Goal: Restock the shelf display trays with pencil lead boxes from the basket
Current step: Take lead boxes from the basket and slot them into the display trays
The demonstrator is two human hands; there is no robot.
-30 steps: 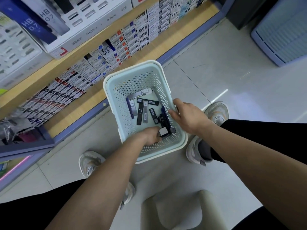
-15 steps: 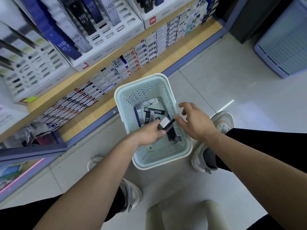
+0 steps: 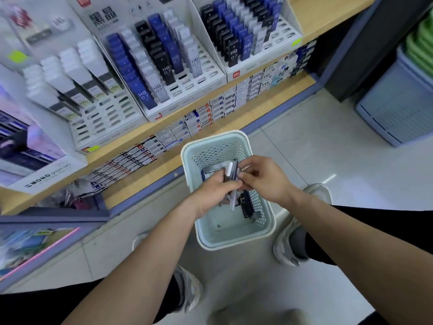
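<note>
Floor (image 3: 328,160): pale glossy tile with thin grout lines and one bright streak of reflected light. A low wooden shelf (image 3: 164,165) with a blue-grey front edge runs diagonally across the upper left.

On the shelf stand three white display trays, side by side. The middle tray (image 3: 210,73) carries slanted rows of black, blue and white boxes marked HB 0.7, with several front slots vacant. The right tray (image 3: 281,43) is stocked likewise, also with vacant front slots. The left tray (image 3: 105,118) holds white-and-grey boxes. A row of small cartons (image 3: 210,111) lines the shelf front below them. A box printed MONO (image 3: 46,177) sits at far left.

At right, a blue-grey slatted crate (image 3: 398,106) stands against a dark upright, well apart from the shelf.

The pale green perforated basket (image 3: 234,240) rests on the floor just in front of the shelf edge, between the person's shoes. Both forearms reach over it and hide much of its interior.

The left hand (image 3: 210,193) grips a bundle of lead boxes (image 3: 228,174), white and dark, held above the basket. The right hand (image 3: 267,181) has its fingers curled, pinching at the bundle's right side; whether it holds one box alone cannot be told. A black box (image 3: 246,205) lies in the basket below the hands, near the right wall.
</note>
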